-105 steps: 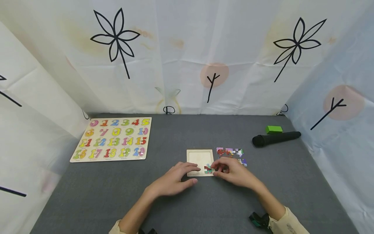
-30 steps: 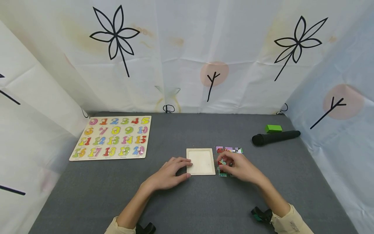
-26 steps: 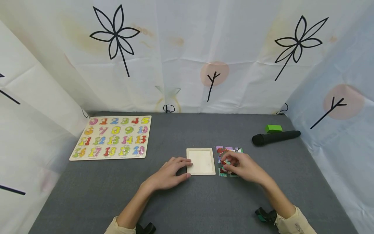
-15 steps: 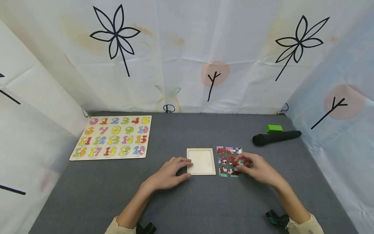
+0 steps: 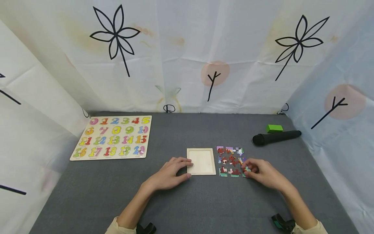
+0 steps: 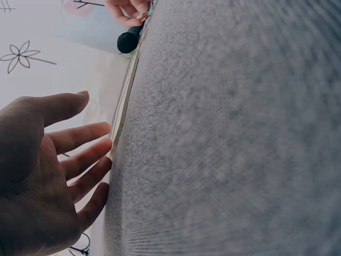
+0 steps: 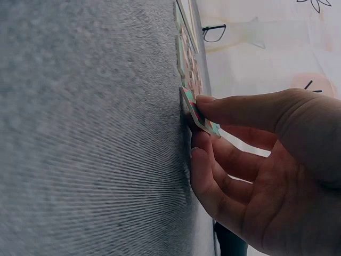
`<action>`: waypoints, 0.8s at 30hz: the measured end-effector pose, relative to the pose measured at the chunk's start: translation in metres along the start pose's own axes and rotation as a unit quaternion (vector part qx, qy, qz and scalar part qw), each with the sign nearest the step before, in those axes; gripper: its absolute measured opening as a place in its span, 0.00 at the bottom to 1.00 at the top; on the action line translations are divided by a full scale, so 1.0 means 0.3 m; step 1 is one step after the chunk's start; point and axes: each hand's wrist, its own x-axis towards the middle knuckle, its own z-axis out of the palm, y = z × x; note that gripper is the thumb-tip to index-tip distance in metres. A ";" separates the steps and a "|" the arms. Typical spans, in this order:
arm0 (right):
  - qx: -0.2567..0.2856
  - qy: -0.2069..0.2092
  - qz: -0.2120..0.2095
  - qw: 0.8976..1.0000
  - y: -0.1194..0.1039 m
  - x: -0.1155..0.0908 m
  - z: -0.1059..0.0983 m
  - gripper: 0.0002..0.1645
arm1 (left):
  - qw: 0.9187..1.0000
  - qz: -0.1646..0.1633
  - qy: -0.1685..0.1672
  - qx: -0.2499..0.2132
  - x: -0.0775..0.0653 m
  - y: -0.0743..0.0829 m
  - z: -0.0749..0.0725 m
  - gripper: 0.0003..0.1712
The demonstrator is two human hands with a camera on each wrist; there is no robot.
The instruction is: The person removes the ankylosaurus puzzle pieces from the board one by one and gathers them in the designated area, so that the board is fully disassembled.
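Near the middle of the table lies a shallow wooden puzzle tray [image 5: 200, 161] with a bare bottom. My left hand [image 5: 167, 175] touches its left edge, and the left wrist view shows these fingers [image 6: 85, 160] extended and holding nothing. To the right of the tray, several jigsaw pieces [image 5: 232, 159] lie in spaced rows, with red and green artwork facing up. My right hand [image 5: 264, 174] pinches the front right jigsaw piece [image 7: 198, 111] between thumb and fingers. In the right wrist view that piece is tilted, one edge low by the cloth; the fingers partly cover it.
A number puzzle board [image 5: 112, 138] lies at the back left of the grey table [image 5: 187, 204]. At the back right are a black microphone [image 5: 276, 137] and a green block [image 5: 274, 128]. White printed curtains [image 5: 187, 58] enclose the back and sides.
A piece was in the tray at first; the tray is bare now. My right hand has moved right along the pieces and pinches the front right one. The left hand shifted slightly left, then stayed.
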 end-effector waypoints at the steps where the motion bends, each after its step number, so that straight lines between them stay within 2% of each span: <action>1: -0.003 0.001 0.002 1.000 0.002 -0.001 0.002 0.09 | 1.000 -0.001 -0.001 -0.002 0.000 0.001 0.000 0.28; 9: -0.022 0.019 -0.002 1.000 0.011 -0.006 0.021 0.08 | 1.000 -0.005 -0.006 -0.003 -0.004 0.002 -0.001 0.28; 16: -0.067 0.053 -0.012 0.996 0.004 -0.014 0.039 0.08 | 1.000 -0.009 -0.009 0.000 -0.011 0.005 -0.001 0.29; 24: -0.079 0.083 -0.019 0.993 -0.001 -0.015 0.043 0.07 | 1.000 0.005 -0.008 0.009 -0.031 0.013 -0.008 0.29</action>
